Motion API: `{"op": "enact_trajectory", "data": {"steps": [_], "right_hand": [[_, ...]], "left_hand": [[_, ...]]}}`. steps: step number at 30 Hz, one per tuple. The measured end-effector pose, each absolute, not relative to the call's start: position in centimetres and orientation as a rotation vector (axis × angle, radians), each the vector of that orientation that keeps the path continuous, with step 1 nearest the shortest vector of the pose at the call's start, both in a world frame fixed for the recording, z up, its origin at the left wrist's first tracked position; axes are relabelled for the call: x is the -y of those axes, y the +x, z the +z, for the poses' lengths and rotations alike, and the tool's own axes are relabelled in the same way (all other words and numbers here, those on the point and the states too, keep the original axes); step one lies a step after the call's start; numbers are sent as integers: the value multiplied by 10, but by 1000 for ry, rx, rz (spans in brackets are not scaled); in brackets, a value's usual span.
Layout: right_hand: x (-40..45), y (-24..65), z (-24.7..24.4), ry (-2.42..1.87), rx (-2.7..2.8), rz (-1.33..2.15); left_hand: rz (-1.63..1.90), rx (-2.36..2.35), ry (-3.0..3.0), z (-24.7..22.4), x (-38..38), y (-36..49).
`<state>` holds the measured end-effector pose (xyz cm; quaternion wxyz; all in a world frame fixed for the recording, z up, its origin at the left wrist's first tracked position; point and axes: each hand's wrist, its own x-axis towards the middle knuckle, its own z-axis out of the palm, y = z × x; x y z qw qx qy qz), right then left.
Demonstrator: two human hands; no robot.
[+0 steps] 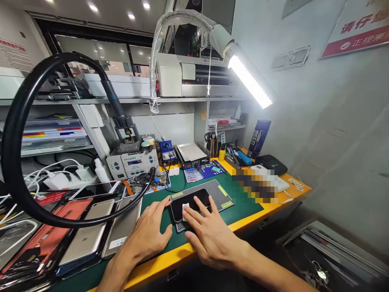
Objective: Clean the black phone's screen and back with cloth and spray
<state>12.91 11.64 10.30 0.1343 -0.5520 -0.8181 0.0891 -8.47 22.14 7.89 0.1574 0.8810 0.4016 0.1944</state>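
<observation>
A black phone (pixel 197 198) lies face up on a grey perforated mat (pixel 219 194), over the green work surface (pixel 243 209). My right hand (pixel 209 233) is spread over the phone, its fingertips on the dark screen and on a small white piece (pixel 185 211). My left hand (pixel 153 227) rests at the phone's left side, fingers apart, with fingertips by the upper left corner and the thumb near the mat's lower left edge.
Several phones (pixel 88 227) lie on the left under a looping black hose (pixel 18 162). Behind stand a grey rework station (pixel 133 163) and a parts tray (pixel 147 181). A lit lamp (pixel 249 81) hangs above. A white device (pixel 270 178) sits at the right.
</observation>
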Motion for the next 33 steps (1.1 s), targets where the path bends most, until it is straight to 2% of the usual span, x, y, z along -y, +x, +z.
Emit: {"op": "enact_trajectory", "data": {"steps": [8,21,27,33], "right_hand": [[-104,188,95,-1857,2263,75],[-142,199,106,-1853,2319,78],[-159,182,113,-1785,2330,58],[-156,133,112,-1516,2395,86]], "left_hand": [[443,-1188,2524,78,-222,-85],[491,-1165,2566,71,-225,-87],[569,-1157,2604,68,-227,-88],[628,-1132,2660,62,-231,-87]]}}
